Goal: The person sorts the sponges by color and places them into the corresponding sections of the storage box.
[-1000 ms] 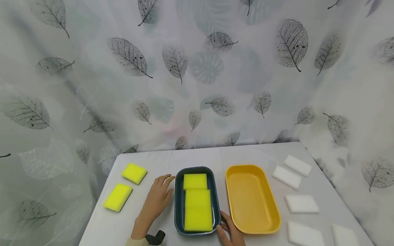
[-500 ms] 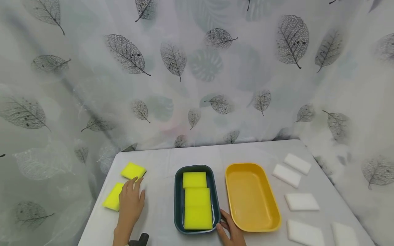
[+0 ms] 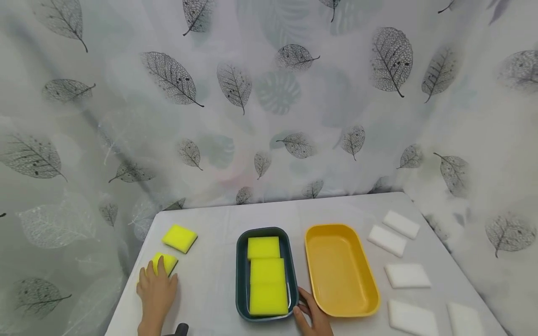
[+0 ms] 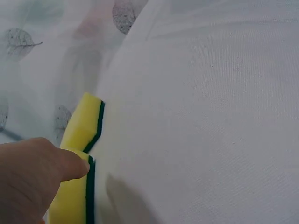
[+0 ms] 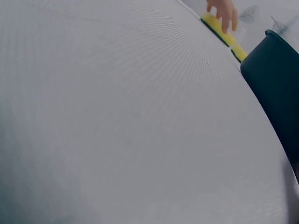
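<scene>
Over the nearer left yellow sponge (image 3: 168,262) spreads my left hand (image 3: 156,290), covering much of it. In the left wrist view the thumb (image 4: 74,164) lies at that sponge's upper edge, by its dark green scouring layer. Another yellow sponge (image 3: 180,238) lies just beyond. At the near right corner of a dark green tray (image 3: 242,280), my right hand (image 3: 314,317) touches the outer side with fingers and thumb. Yellow sponges (image 3: 268,298) lie in a column inside that tray. The right wrist view shows the tray's wall (image 5: 275,84), with my right hand mostly out of frame.
A yellow tray (image 3: 340,270) stands right of the green one, nothing inside it. Several white sponges (image 3: 407,275) lie scattered along the table's right side. A leaf-print curtain (image 3: 269,116) hangs behind the white table (image 3: 214,275).
My left hand has moved left from beside the green tray, past the farther sponge, and come down over the nearer one. My right hand has stayed at the tray's corner.
</scene>
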Demonstrator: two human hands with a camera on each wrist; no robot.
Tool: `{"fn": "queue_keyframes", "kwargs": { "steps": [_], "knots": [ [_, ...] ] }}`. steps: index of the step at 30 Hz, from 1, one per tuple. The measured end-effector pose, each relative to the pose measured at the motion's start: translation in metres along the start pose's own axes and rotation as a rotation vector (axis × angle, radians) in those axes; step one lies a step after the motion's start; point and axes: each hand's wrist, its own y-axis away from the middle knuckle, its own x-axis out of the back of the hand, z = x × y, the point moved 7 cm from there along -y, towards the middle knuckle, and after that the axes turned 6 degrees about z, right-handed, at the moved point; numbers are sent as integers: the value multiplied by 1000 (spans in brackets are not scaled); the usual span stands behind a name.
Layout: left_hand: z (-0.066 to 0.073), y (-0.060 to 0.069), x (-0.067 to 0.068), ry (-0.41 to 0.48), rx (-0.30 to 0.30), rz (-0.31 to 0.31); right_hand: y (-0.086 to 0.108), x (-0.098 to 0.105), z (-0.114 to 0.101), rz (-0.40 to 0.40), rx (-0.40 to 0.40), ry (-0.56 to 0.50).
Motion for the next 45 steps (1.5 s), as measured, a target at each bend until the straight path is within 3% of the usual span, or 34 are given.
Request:
{"fn": "queue_keyframes", "kwargs": {
  "steps": [7,13,17,24,30,33,38,45],
  "knots": [
    [-23,8,-8,4,121,-73,7,-3,5,-93,-109,-41],
    [-41,8,-16,49,174,-96,9,-2,4,-71,-97,-32],
    [-50,7,-15,71,205,-75,7,-1,3,-26,-62,-26],
    [-60,3,-13,141,215,-65,6,0,5,-6,-25,-16],
    [-57,-8,-6,190,149,-33,-1,3,0,29,32,-9],
    [-55,-10,-5,197,149,-36,-4,3,0,25,34,-35],
    [-58,-1,-3,189,182,-48,-1,0,1,-4,23,-47],
    [-54,12,3,248,290,-58,0,0,-1,27,33,-29]
  ]
}}
